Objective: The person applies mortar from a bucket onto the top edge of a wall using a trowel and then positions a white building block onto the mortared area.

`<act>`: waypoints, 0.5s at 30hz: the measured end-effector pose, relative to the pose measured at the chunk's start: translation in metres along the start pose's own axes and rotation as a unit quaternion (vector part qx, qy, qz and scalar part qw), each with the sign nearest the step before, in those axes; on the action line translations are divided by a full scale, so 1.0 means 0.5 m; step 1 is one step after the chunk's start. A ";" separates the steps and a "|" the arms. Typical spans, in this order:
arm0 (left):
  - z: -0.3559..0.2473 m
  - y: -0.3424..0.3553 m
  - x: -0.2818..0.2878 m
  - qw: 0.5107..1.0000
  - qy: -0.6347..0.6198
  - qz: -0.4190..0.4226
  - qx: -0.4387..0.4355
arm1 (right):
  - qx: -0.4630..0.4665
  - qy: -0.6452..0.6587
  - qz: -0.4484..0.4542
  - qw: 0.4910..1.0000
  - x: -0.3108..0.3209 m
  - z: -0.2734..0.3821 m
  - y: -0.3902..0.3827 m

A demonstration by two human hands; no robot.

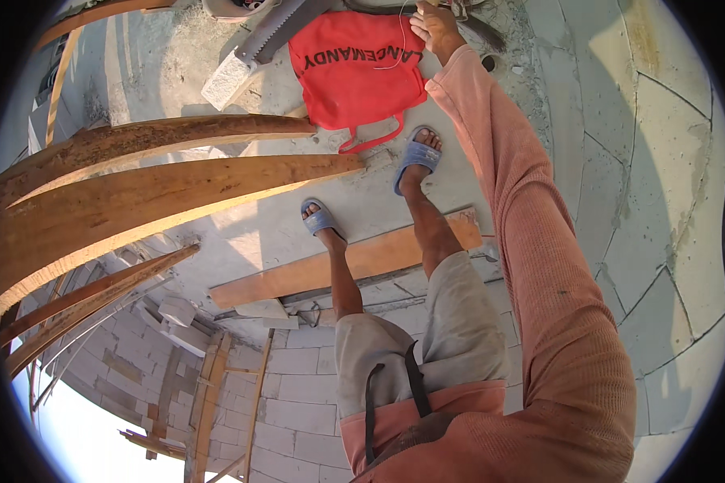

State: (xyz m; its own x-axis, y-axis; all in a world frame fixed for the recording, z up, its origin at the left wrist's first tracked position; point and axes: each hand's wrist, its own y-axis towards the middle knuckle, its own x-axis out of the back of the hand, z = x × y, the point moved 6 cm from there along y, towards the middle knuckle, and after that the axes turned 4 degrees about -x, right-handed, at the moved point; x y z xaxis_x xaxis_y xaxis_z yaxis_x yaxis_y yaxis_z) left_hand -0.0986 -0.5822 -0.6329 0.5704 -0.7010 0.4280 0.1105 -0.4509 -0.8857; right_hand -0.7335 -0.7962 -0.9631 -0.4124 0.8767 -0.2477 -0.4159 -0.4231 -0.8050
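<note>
My right hand (437, 30) is curled, can't tell if gripping, by the upper-right corner of the red fabric bag (358, 90), thin white string (405, 40) curving over it, toothed saw (285, 29) off its left edge.

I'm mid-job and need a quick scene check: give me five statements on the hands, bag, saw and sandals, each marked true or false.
1. The handsaw lies left of the red cloth bag. True.
2. The right hand is nearer the bag than the handsaw. True.
3. Both hands are in view. False: only the right one is.
4. Both feet wear blue sandals. True.
5. The shorts are black. False: they are grey.
</note>
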 end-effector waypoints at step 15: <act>0.599 -0.558 -0.115 0.958 -0.136 -0.005 0.251 | -0.091 0.149 0.032 0.984 -0.002 0.120 -0.514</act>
State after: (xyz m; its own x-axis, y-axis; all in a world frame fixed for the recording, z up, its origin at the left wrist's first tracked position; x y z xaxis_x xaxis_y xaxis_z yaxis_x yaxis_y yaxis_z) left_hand 0.0812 -0.2505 -0.4641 0.7507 -0.4979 0.4343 0.4554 -0.0863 -0.8861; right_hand -0.6746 -0.7022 -0.7234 -0.1656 0.8890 -0.4268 -0.2332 -0.4558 -0.8590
